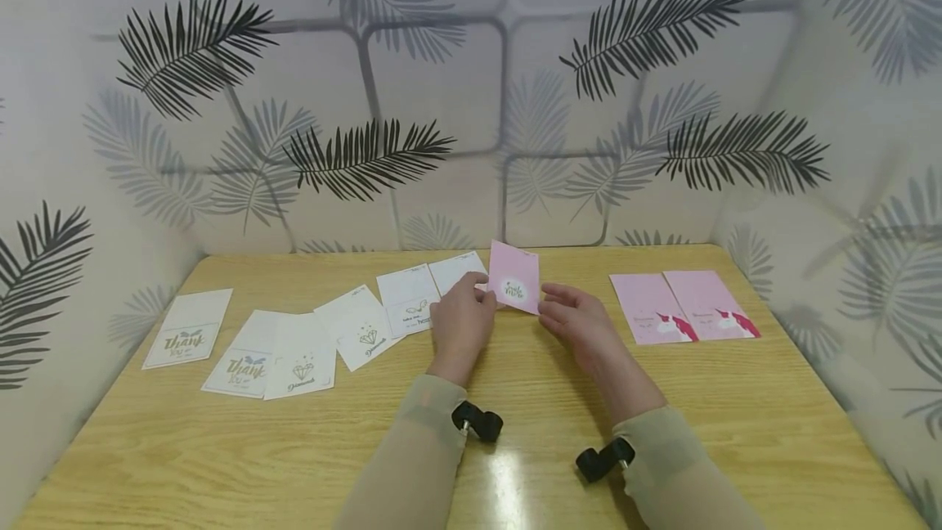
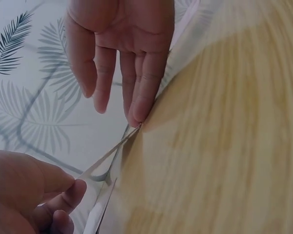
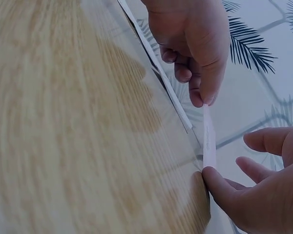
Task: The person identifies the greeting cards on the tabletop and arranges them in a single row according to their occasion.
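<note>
A pink card with a white round patch and green lettering is raised off the table at the middle back. My left hand pinches its left edge between thumb and forefinger, as the left wrist view shows close up. On the card's lower right side rest the fairly straight fingertips of my right hand, its thumb standing apart. The right wrist view shows the pink card edge-on between both hands. Just behind my left hand lies a white card, partly hidden by it.
Left of my hands lie white cards: a winged one, two diamond cards and two thank-you cards. Two pink unicorn cards lie side by side on the right. A leaf-patterned wall closes off the wooden table behind.
</note>
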Motion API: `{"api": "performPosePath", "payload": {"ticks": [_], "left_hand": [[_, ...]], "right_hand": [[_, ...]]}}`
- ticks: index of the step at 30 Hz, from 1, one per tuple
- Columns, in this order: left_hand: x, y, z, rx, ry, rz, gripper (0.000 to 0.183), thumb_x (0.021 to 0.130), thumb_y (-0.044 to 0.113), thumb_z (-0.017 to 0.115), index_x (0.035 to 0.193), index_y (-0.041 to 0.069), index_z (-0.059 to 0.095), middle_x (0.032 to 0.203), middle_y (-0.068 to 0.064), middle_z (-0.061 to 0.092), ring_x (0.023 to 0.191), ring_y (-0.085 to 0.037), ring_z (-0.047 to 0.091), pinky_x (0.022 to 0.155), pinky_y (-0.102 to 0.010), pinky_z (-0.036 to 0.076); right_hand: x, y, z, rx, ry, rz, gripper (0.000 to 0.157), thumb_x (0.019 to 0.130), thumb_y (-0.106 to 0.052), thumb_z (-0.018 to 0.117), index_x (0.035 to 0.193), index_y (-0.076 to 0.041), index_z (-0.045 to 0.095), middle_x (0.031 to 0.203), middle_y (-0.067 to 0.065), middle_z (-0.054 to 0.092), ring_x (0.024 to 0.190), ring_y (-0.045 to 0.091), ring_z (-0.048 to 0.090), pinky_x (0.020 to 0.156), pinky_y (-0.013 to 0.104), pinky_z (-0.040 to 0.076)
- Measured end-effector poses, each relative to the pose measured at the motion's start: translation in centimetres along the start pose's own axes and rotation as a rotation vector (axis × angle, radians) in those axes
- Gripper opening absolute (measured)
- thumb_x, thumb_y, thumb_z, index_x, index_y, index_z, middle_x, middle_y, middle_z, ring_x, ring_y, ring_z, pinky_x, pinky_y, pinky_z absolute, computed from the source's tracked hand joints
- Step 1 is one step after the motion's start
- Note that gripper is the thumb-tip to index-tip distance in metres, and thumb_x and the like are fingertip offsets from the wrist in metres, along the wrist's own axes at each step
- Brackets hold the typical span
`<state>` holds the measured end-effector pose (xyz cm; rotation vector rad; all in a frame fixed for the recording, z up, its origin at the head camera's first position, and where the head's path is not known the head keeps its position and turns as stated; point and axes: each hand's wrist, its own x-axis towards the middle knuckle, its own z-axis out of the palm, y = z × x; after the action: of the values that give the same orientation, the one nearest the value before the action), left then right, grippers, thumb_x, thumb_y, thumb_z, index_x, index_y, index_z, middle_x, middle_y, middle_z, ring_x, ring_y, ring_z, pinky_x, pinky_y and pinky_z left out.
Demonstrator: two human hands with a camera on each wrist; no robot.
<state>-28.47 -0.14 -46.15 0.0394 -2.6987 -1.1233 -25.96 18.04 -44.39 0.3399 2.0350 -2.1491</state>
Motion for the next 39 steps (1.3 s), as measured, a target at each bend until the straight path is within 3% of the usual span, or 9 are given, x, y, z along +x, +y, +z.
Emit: {"api": "performPosePath", "payload": {"ticks": [8,15,22,30,39], "left_hand": [[-0.3,0.9,-0.7,-0.093,0.036,0.013,0.031,0.109,0.019,0.07,0.139,0.014,0.074,0.11,-0.004,0.083,0.103,-0.029,0.077,0.101,-0.055,0.044],[-0.6,1.8,-1.1,-0.129,0.035,0.03,0.035,0.108,0.017,0.071,0.141,0.009,0.073,0.112,-0.006,0.083,0.106,-0.031,0.077,0.108,-0.057,0.044],[-1.0,2.6,-1.0,-0.097,0.0,0.047,0.036,0.109,0.019,0.07,0.143,0.009,0.072,0.115,-0.007,0.083,0.113,-0.03,0.077,0.106,-0.055,0.045],[-2.0,3.5,-0.4,-0.058,-0.033,0.089,0.031,0.109,0.023,0.07,0.138,0.015,0.076,0.113,-0.001,0.083,0.103,-0.023,0.078,0.098,-0.048,0.046],[-2.8,5.0,0.3,-0.024,-0.018,0.113,0.023,0.106,0.022,0.074,0.127,0.015,0.078,0.103,0.003,0.081,0.096,-0.026,0.075,0.093,-0.048,0.047]], "right_hand": [[0.1,0.3,-0.4,0.022,0.003,-0.025,0.056,0.11,0.0,0.062,0.163,0.006,0.045,0.162,0.026,0.047,0.127,0.026,0.062,0.111,0.038,0.054],[0.4,0.0,-0.7,0.1,0.058,-0.027,0.054,0.111,-0.003,0.06,0.163,0.005,0.045,0.131,0.021,0.064,0.096,0.017,0.072,0.089,0.028,0.061],[0.2,-0.3,-1.2,0.073,0.128,-0.054,0.051,0.111,-0.002,0.061,0.161,0.001,0.051,0.112,0.011,0.068,0.093,0.016,0.07,0.082,0.024,0.06],[-0.8,-0.2,-2.6,-0.025,0.142,-0.101,0.048,0.111,-0.001,0.061,0.158,0.002,0.055,0.12,0.014,0.068,0.096,0.016,0.069,0.087,0.025,0.061],[-1.9,-0.7,-4.8,-0.204,0.156,-0.13,0.047,0.109,-0.003,0.064,0.156,0.003,0.057,0.122,0.017,0.066,0.097,0.016,0.07,0.091,0.027,0.062]]}}
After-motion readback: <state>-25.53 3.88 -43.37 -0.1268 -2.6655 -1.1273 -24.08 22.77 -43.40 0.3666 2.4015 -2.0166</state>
